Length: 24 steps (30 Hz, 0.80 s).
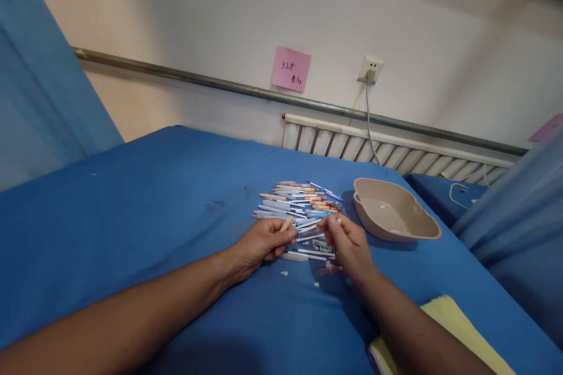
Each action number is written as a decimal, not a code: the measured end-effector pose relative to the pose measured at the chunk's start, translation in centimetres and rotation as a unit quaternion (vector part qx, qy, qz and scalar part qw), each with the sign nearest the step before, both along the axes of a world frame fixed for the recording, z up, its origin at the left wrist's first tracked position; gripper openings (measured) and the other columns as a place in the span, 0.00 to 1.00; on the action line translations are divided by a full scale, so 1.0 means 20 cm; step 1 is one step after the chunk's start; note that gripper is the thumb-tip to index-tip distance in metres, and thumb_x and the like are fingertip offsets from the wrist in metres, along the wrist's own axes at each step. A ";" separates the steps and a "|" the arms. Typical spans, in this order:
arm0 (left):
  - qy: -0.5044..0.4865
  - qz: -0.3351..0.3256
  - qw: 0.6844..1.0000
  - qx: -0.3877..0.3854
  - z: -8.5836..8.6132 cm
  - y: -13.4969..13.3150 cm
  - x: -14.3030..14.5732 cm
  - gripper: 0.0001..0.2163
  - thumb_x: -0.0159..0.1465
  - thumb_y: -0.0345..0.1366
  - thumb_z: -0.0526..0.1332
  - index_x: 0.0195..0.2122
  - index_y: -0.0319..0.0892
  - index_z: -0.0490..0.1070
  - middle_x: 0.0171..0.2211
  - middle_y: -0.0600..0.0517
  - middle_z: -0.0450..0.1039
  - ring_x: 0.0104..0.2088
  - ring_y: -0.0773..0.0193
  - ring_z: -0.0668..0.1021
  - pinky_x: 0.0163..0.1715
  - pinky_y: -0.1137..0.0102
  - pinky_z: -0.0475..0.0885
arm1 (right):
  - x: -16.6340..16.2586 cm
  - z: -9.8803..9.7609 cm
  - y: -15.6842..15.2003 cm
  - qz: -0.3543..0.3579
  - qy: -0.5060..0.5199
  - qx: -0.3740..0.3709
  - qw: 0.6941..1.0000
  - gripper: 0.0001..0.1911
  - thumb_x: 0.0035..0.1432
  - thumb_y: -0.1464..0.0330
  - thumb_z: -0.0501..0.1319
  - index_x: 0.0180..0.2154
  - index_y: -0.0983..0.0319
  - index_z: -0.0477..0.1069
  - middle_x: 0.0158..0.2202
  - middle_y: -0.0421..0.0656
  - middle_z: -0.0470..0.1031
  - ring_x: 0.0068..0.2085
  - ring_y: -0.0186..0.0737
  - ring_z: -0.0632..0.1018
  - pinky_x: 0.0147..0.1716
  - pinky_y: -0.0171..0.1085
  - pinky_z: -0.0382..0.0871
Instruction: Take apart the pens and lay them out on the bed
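Observation:
My left hand is closed round a short cream-coloured pen barrel, whose pale end points up between thumb and finger. My right hand is closed in a pinch just to the right; a tiny white tip shows at its fingers, but what it holds I cannot make out. Under and beyond both hands lie many pen parts on the blue cloth: pale blue and pinkish barrels, thin white refills and small orange-brown pieces. Some of them are hidden behind my fingers.
A beige basin stands right of the pen parts. Near my right forearm lies a yellow cloth. Small white scraps dot the blue sheet. Behind are a radiator, a metal rail and a wall socket with a cable.

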State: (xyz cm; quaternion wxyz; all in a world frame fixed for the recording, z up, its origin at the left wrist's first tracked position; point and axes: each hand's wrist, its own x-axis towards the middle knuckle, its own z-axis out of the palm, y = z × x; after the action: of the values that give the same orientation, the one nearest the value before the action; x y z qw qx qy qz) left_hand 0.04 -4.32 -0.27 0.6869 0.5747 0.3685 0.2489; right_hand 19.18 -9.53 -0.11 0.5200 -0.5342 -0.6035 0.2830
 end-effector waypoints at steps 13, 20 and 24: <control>-0.043 0.013 0.998 -0.049 -0.01 0.01 0.01 0.14 0.57 0.45 0.63 0.29 0.38 0.67 0.21 0.58 0.62 0.15 0.78 0.56 0.13 0.77 0.44 | 0.08 -0.03 0.08 -0.003 0.318 -0.043 0.947 0.25 0.59 0.48 0.50 0.29 0.62 0.69 0.18 0.36 0.65 0.18 0.30 0.66 0.18 0.30 0.58; -0.036 0.011 0.999 -0.036 -0.01 0.01 0.01 0.14 0.57 0.46 0.63 0.29 0.38 0.68 0.17 0.60 0.58 0.14 0.77 0.55 0.13 0.76 0.44 | 0.06 -0.04 0.08 0.008 0.346 -0.047 0.937 0.23 0.58 0.49 0.53 0.30 0.63 0.70 0.19 0.37 0.68 0.19 0.29 0.69 0.20 0.29 0.63; -0.032 0.010 0.999 -0.031 -0.02 0.01 0.01 0.14 0.57 0.46 0.63 0.29 0.38 0.68 0.15 0.60 0.55 0.14 0.76 0.55 0.14 0.77 0.44 | 0.06 -0.04 0.07 0.011 0.340 -0.048 0.939 0.24 0.58 0.49 0.53 0.30 0.63 0.71 0.19 0.38 0.69 0.20 0.30 0.69 0.20 0.29 0.64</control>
State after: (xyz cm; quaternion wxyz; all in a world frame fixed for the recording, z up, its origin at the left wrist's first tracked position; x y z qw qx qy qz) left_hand 0.28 -4.21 -0.69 0.7134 0.5410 0.3598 0.2626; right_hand 20.40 -8.12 -1.00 0.6652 -0.4235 -0.3819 0.4819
